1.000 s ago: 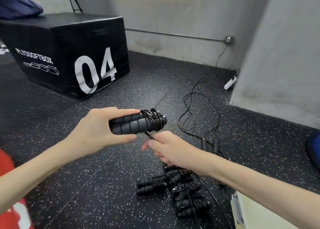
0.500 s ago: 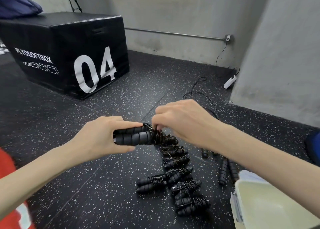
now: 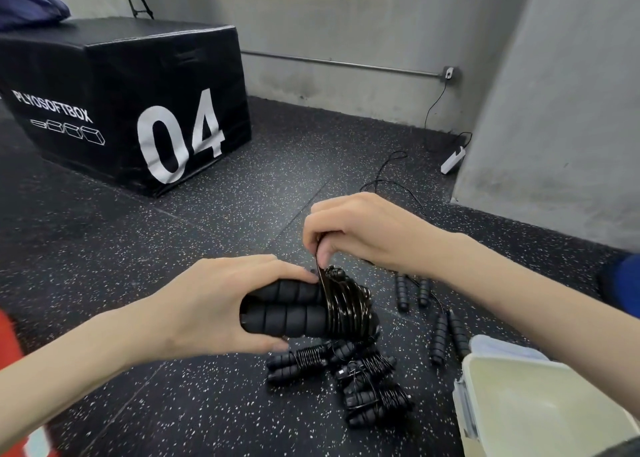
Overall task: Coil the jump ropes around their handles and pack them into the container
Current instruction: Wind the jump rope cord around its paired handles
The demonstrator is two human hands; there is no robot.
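My left hand (image 3: 211,304) grips a pair of black foam jump rope handles (image 3: 284,309) held side by side, with thin black rope coiled (image 3: 344,309) round their right end. Just above the coil, my right hand (image 3: 360,231) pinches the loose end of that rope. On the floor below lie several coiled jump ropes (image 3: 349,370) in a pile. Two uncoiled pairs of handles (image 3: 446,332) lie to the right, their rope (image 3: 391,183) trailing toward the wall. A pale open container (image 3: 540,404) stands at the bottom right.
A big black box marked 04 (image 3: 131,110) stands at the left on the speckled rubber floor. A grey wall corner (image 3: 554,110) juts in at the right, with a white power strip (image 3: 453,159) beside it. Something blue (image 3: 627,283) lies at the right edge.
My right hand came up from under the handles to above the coil, laying more rope on. The handles moved lower and closer to me. The container has come into view.
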